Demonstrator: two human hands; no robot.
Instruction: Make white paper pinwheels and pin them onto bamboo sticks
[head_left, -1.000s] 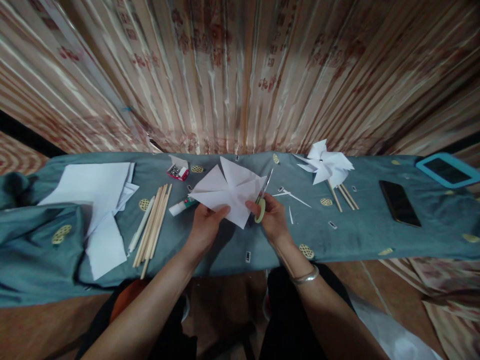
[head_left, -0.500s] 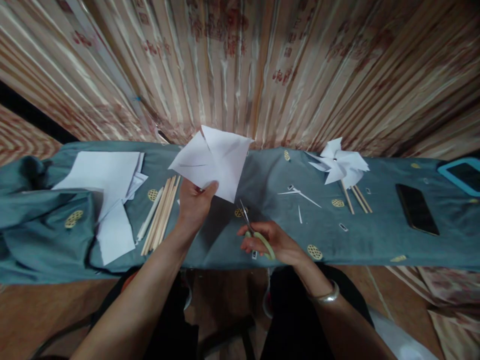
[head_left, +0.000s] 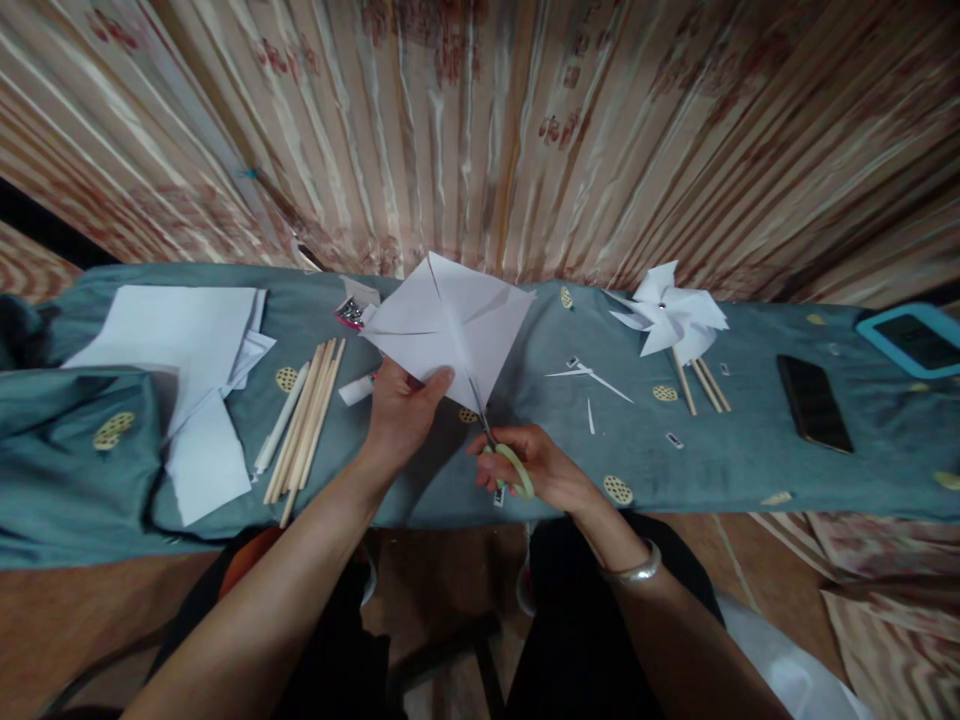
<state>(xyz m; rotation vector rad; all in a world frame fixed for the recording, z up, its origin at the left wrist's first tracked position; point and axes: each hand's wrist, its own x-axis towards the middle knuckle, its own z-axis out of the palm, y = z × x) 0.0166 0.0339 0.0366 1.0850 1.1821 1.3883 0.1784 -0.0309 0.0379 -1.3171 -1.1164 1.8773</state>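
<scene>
My left hand point(head_left: 401, 410) pinches the near edge of a creased white paper square point(head_left: 450, 325) and holds it up over the teal-covered table point(head_left: 720, 450). My right hand point(head_left: 536, 468) grips a pair of scissors point(head_left: 499, 452) with pale green handles. Their blades point up and touch the paper's lower corner. A silver bangle sits on my right wrist.
Left of my hands lie several wooden sticks point(head_left: 304, 432), a glue stick point(head_left: 356, 388), a small box of pins point(head_left: 354, 312) and a stack of white sheets point(head_left: 180, 345). To the right are a finished paper pinwheel point(head_left: 671, 315), paper slivers, a black phone point(head_left: 814, 402) and a teal-framed tablet point(head_left: 911, 338).
The paper was lifted off the table and turned in my left hand. My right hand drew back toward me with the scissors, then brought the blades up to the paper's lower corner.
</scene>
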